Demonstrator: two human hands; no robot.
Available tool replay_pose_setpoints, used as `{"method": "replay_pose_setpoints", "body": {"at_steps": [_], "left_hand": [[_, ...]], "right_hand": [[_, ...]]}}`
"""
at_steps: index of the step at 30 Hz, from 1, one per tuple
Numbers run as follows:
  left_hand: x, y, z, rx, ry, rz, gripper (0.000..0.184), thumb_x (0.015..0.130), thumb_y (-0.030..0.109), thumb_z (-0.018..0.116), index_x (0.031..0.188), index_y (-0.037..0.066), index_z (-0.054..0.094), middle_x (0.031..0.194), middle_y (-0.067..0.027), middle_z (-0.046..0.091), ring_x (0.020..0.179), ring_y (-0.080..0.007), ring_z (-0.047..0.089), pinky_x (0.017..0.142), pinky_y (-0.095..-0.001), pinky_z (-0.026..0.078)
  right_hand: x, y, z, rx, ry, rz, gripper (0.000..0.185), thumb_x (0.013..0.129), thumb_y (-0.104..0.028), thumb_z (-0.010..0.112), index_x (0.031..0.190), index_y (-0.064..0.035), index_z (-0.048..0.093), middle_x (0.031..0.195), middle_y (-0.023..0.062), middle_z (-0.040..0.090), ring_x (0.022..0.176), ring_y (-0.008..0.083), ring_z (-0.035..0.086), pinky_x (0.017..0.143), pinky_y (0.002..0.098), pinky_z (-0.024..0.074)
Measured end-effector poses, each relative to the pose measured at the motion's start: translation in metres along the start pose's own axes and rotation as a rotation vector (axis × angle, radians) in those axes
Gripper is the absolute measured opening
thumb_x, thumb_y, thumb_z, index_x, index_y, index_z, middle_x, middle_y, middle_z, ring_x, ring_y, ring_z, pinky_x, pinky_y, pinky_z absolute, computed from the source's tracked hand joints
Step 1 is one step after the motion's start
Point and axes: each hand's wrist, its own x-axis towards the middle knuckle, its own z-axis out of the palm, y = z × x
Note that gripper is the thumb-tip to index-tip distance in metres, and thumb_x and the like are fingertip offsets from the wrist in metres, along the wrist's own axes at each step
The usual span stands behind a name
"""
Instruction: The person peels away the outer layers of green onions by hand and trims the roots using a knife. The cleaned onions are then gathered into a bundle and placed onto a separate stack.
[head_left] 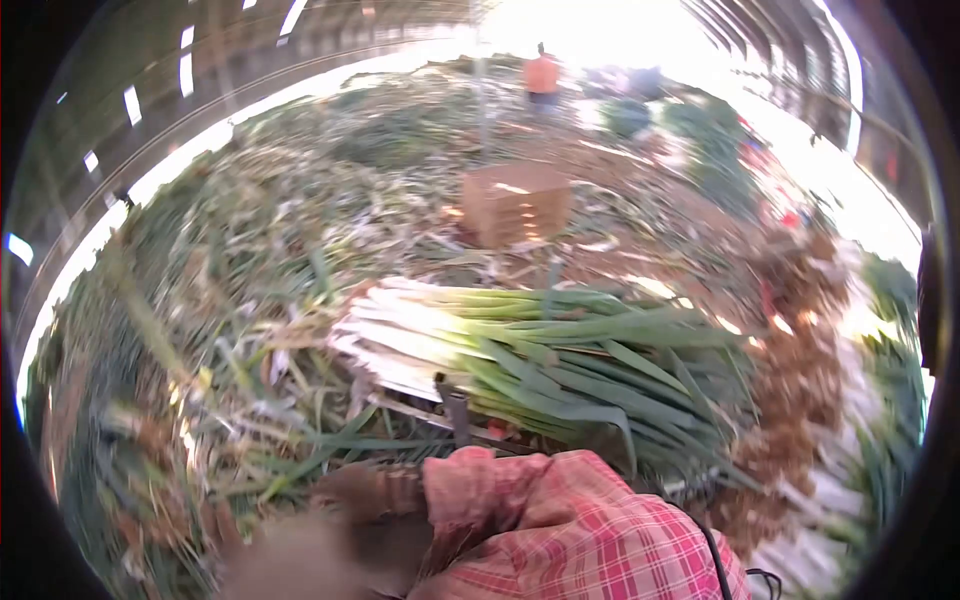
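Observation:
A bundle of long green onions or leeks [540,350] lies in the middle, white ends left and green leaves right. Below it, a red plaid sleeve reaches leftward to a dark, blurred shape that appears to be my right hand [365,492]; its fingers are not distinct. A pale brown smear at the bottom edge seems to be my left hand [290,560], close beside the right one. Whether either holds anything is hidden by motion blur. A dark upright metal piece [455,410] stands between the bundle and the sleeve.
Loose leaves and stalks [230,290] cover the ground at left. A brown crate [515,205] sits beyond the bundle. Farther back is a person in an orange top [541,75]. Rows of stalks with brown roots [800,380] run down the right side. A black cable crosses the sleeve.

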Motion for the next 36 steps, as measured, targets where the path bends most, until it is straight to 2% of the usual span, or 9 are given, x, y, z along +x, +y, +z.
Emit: {"method": "replay_pose_setpoints", "body": {"at_steps": [1,3,5,8,11,17,23,29,36], "left_hand": [[-0.008,0.013,0.018,-0.084,-0.042,-0.005,0.042,0.084,0.014,0.057,0.124,0.004,0.055,0.127,-0.0181,0.055,0.121,-0.0338,0.050,0.102,-0.0409,0.038],[-0.009,0.050,0.047,-0.249,-0.156,-0.020,0.041,0.084,0.014,0.057,0.123,0.004,0.055,0.126,-0.0181,0.056,0.120,-0.0338,0.050,0.101,-0.0409,0.038],[-0.003,0.059,0.066,-0.353,-0.262,-0.051,0.040,0.084,0.014,0.057,0.122,0.004,0.056,0.125,-0.0181,0.056,0.119,-0.0339,0.051,0.101,-0.0408,0.038],[-0.002,0.069,0.074,-0.415,-0.334,-0.069,0.039,0.084,0.014,0.057,0.121,0.004,0.056,0.123,-0.0181,0.057,0.118,-0.0339,0.051,0.100,-0.0408,0.039],[-0.003,0.073,0.077,-0.434,-0.369,-0.081,0.037,0.083,0.014,0.057,0.119,0.004,0.057,0.122,-0.0181,0.057,0.116,-0.0340,0.052,0.100,-0.0408,0.039],[-0.004,0.078,0.076,-0.435,-0.410,-0.091,0.035,0.083,0.014,0.058,0.116,0.003,0.058,0.119,-0.0181,0.059,0.114,-0.0341,0.053,0.098,-0.0407,0.040],[-0.009,0.082,0.078,-0.448,-0.421,-0.099,0.032,0.082,0.013,0.058,0.113,0.003,0.059,0.116,-0.0180,0.060,0.111,-0.0341,0.054,0.097,-0.0406,0.041],[-0.019,0.085,0.073,-0.455,-0.427,-0.100,0.030,0.082,0.013,0.058,0.109,0.002,0.061,0.112,-0.0180,0.061,0.108,-0.0342,0.055,0.096,-0.0405,0.042],[-0.033,0.086,0.063,-0.463,-0.413,-0.093,0.027,0.081,0.013,0.058,0.106,0.002,0.062,0.109,-0.0179,0.062,0.105,-0.0343,0.056,0.094,-0.0404,0.043]], "right_hand": [[-0.034,0.001,-0.034,0.072,-0.041,0.148,0.032,0.080,-0.029,0.060,0.107,-0.0131,0.063,0.102,0.0115,0.065,0.084,0.0301,0.064,0.075,0.0397,0.0509],[-0.091,0.039,-0.053,0.066,-0.025,0.443,0.025,0.079,-0.026,0.058,0.095,-0.0093,0.066,0.092,0.0158,0.066,0.084,0.0319,0.065,0.074,0.0435,0.0505],[-0.113,0.066,-0.046,0.155,0.053,0.601,0.027,0.080,-0.029,0.057,0.096,-0.0091,0.064,0.086,0.0141,0.065,0.083,0.0314,0.064,0.073,0.0412,0.0492],[-0.138,0.074,-0.021,0.104,0.005,0.575,0.025,0.081,-0.029,0.056,0.093,-0.0083,0.064,0.086,0.0143,0.065,0.083,0.0320,0.064,0.073,0.0417,0.0490],[-0.102,0.035,-0.034,0.120,-0.165,0.556,0.026,0.080,-0.028,0.055,0.094,-0.0082,0.064,0.088,0.0145,0.065,0.085,0.0325,0.063,0.073,0.0420,0.0488],[-0.054,0.019,0.006,0.150,-0.105,0.316,0.029,0.080,-0.031,0.059,0.095,-0.0070,0.064,0.090,0.0140,0.066,0.085,0.0335,0.063,0.074,0.0419,0.0488],[-0.064,0.010,0.014,0.233,-0.121,0.288,0.025,0.079,-0.025,0.061,0.096,-0.0076,0.065,0.088,0.0137,0.065,0.084,0.0314,0.063,0.074,0.0403,0.0489],[-0.030,-0.037,-0.009,0.446,-0.229,0.198,0.024,0.076,-0.024,0.059,0.090,-0.0058,0.067,0.085,0.0159,0.066,0.080,0.0322,0.063,0.070,0.0395,0.0488],[0.010,-0.071,0.059,0.673,-0.386,0.020,0.023,0.078,-0.024,0.060,0.093,-0.0076,0.067,0.091,0.0130,0.066,0.085,0.0288,0.063,0.074,0.0381,0.0492]]}}
